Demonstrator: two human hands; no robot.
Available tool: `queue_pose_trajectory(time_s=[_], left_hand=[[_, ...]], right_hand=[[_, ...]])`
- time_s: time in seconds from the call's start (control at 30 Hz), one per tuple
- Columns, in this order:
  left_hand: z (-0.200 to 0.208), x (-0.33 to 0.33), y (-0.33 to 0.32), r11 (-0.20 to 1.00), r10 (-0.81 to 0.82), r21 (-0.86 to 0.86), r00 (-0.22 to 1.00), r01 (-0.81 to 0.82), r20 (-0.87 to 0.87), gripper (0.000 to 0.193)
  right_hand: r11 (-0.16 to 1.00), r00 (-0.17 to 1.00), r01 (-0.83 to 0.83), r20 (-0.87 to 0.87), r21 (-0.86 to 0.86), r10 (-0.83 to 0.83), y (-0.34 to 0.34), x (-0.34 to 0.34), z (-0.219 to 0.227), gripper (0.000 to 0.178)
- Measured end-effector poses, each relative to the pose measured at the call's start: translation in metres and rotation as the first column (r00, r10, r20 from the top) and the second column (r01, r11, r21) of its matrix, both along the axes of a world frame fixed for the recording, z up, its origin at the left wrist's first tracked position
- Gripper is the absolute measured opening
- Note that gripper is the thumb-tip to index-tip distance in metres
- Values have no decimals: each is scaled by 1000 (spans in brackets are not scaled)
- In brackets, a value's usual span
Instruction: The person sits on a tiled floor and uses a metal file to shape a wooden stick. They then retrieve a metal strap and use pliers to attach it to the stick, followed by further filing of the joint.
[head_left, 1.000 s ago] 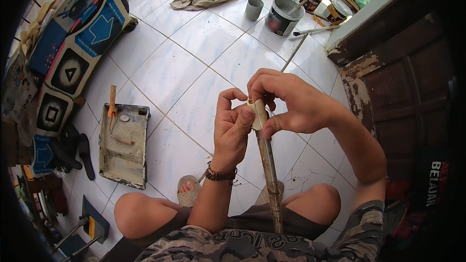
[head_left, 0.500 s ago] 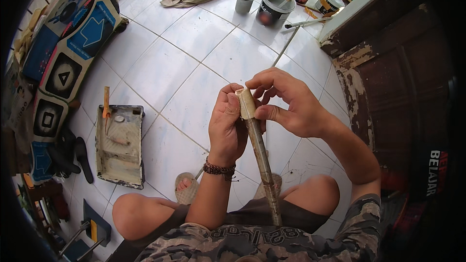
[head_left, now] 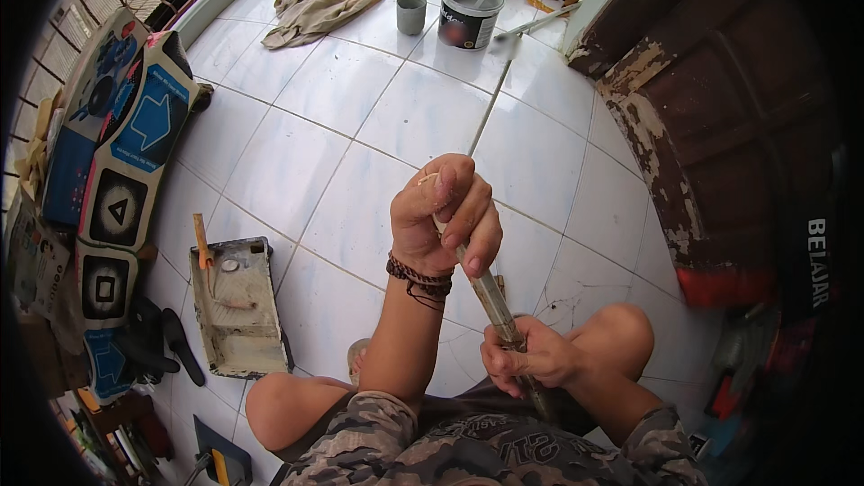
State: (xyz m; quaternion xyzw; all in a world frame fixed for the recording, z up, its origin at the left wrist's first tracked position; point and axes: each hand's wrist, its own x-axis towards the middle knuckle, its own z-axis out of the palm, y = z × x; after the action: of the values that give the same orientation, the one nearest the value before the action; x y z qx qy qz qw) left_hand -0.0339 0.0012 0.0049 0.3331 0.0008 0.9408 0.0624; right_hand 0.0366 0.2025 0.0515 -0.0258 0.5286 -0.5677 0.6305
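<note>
A stained metal-looking pole [head_left: 492,299] slants from in front of me down toward my lap. My left hand [head_left: 447,216] is wrapped around its upper end, covering most of the pale sleeve there. My right hand [head_left: 535,355] grips the pole lower down, near my right knee, its fingers curled round the shaft. The pole's lowest part passes beneath my right hand toward my shirt. Beyond my left hand a thin grey rod [head_left: 490,108] runs away over the floor; its near part is hidden behind that hand.
A worn paint tray [head_left: 238,324] with an orange-handled tool lies at left, beside printed boxes [head_left: 117,207]. Ahead are a beige cloth [head_left: 319,11], a grey cup [head_left: 411,13] and a paint bucket [head_left: 468,22]. A peeling brown door [head_left: 720,126] stands at right.
My right hand has left the pale sleeve and moved down to grip the shaft. My left hand has closed around the upper end. The view has shifted slightly.
</note>
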Motion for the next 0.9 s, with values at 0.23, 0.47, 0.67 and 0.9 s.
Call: queue_pose_trajectory(time_s=[0.23,0.47,0.67,0.9], left_hand=[[35,23,-12,844,439,-537,565,9,699,28],[37,23,-18,803,556,-596,368,-7,745,27],[58,-34,8,783,559,-618,517,-72,648,34],[87,-83,49,286,727,-905,687,-316,-10,47]], right_hand=[[939,947,70,-318,338,44,-17,9,-3,39],[939,879,138,-476,316,31,-31,9,1,30],[914,776,292,-628,281,-55,47,24,33,36],[625,486,675,-874,392,23,128,-61,78,23]])
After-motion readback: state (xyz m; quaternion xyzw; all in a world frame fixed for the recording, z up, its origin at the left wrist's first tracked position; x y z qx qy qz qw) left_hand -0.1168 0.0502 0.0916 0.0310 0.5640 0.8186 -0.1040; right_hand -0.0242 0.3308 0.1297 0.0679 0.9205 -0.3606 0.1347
